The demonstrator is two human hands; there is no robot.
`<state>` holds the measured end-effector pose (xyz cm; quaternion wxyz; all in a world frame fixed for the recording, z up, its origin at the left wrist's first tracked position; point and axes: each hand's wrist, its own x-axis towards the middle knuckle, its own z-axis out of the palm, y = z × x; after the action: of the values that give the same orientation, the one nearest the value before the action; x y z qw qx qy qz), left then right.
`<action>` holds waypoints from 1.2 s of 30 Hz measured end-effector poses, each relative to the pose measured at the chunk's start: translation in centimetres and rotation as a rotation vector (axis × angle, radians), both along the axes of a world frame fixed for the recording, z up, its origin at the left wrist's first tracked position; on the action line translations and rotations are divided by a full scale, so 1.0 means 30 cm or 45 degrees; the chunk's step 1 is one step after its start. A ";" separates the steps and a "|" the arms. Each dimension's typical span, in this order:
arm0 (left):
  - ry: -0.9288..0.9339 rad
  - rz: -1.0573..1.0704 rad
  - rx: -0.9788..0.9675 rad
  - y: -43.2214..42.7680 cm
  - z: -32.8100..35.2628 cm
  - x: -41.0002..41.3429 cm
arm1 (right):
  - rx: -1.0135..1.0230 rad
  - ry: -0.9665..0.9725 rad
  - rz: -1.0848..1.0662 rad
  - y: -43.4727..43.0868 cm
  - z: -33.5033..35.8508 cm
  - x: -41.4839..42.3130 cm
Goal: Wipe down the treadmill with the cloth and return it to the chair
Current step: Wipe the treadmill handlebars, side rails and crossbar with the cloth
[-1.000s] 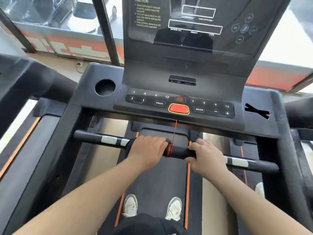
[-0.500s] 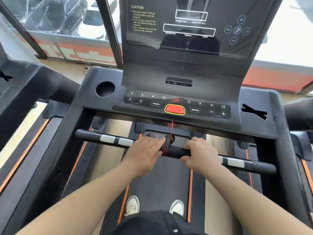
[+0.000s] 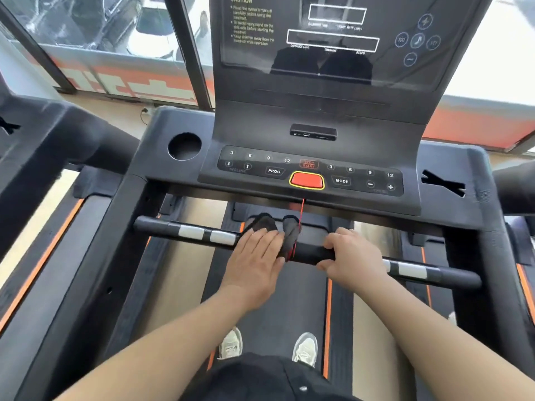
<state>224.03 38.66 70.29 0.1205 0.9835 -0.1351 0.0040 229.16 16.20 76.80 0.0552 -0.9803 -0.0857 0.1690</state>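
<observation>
hands | left hand (image 3: 256, 263) flat, fingers straight, pressing dark cloth (image 3: 267, 224) onto handlebar (image 3: 311, 253) | right hand (image 3: 354, 256) curled round handlebar, gripping it

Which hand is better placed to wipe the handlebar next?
Left. The left hand presses flat on the black cloth draped over the handlebar; the right hand just grips bare bar beside it.
</observation>
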 end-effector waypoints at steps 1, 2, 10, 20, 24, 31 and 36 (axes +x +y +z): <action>0.070 -0.011 0.074 -0.002 0.030 0.045 | -0.012 0.003 -0.010 0.004 0.001 -0.001; 0.123 -0.016 0.136 -0.013 0.066 0.092 | -0.021 0.002 -0.024 0.008 0.004 -0.002; 0.047 0.075 0.071 -0.030 0.073 0.108 | 0.095 -0.060 -0.135 0.051 -0.005 -0.059; -0.276 0.117 0.242 0.672 0.025 0.103 | 0.307 -0.185 0.122 0.411 -0.057 -0.089; -0.179 0.228 0.326 0.756 0.027 0.079 | 0.253 -0.369 0.081 0.431 -0.103 -0.106; -0.045 0.121 0.067 0.307 0.012 0.023 | 0.349 -0.498 -0.096 0.310 -0.074 -0.163; 0.076 -0.222 0.080 0.081 0.038 0.051 | 0.225 -0.427 -0.255 0.095 -0.047 -0.180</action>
<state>225.56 41.09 71.44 0.0936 0.9709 -0.2166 -0.0399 223.77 19.04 75.38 0.1423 -0.9897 -0.0105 -0.0110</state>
